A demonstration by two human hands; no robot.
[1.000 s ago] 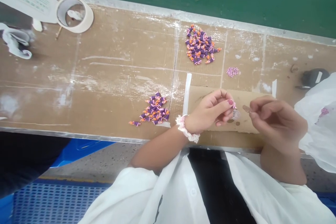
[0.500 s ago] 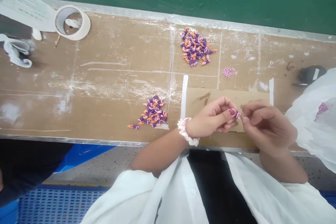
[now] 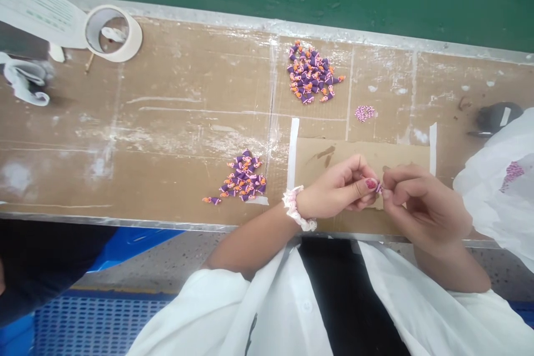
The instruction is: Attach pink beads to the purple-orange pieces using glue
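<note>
My left hand (image 3: 344, 188) is closed, pinching a small purple-and-pink figurine (image 3: 379, 188) between thumb and fingers. Most of the figurine is covered by the fingertips. From the other side my right hand (image 3: 425, 203) meets it, thumb and forefinger pinched together at its end; whether they grip the figurine or a tiny piece is hidden. Both hands are over a cardboard sheet (image 3: 354, 150) taped to the table. Beyond them lies a small patch of tiny pink pieces (image 3: 364, 113). Similar purple figurines with orange tops form a far pile (image 3: 311, 73) and a nearer pile (image 3: 244, 177) to the left.
A white plastic bag (image 3: 492, 178) with pink pieces inside stands at the right, beside a dark object (image 3: 494, 118). At the far left are a tape roll (image 3: 134, 39), a printed sheet (image 3: 37, 8) and a crumpled white strip (image 3: 25, 80). Another person's dark sleeve (image 3: 37, 272) shows lower left.
My right fingertips have moved slightly left, closing the small gap to the figurine. My left hand stays almost still. The piles look the same.
</note>
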